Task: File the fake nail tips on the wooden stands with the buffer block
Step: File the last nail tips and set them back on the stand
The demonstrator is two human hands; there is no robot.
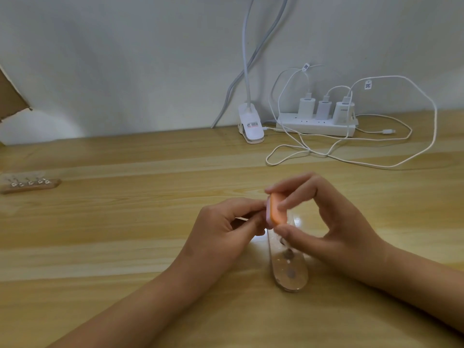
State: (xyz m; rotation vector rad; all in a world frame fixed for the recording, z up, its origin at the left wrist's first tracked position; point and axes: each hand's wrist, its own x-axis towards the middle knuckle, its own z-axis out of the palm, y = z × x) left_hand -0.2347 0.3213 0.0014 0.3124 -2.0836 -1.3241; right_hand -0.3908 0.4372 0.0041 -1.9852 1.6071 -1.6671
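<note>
Filing in mid-stroke at a wooden desk (125,247): gripping the orange buffer block (277,209) between thumb and curled fingers of the right hand (334,222), and turning its pale side toward something small pinched in the fingertips of the left hand (221,224). Working with both hands close together, almost meeting across the block, just above the near stand (288,272). Presumably holding a single tip in that left-hand pinch, though too blurred and hidden for confirming. Judging the step as smoothing one piece, with the far row apparently not yet reached.

Calling next for short, light strokes along the edge, keeping the pinch firm against slipping, then seating the piece back on its stand and taking up another.

Counting one buffer block and two stands. Lying directly beneath the hands, the near stand, pale and glossy, looking more clear than wooden and showing at least two round pads. Sitting well apart at the far left, the far stand (30,187), plainly wooden, carrying a row of perhaps five nail tips (29,182), too small for certainty. Counting also, along the wall, one clip lamp (251,126), one power strip (316,128) holding three chargers (324,109), and loose white cables (376,164) looping over the desk.
</note>
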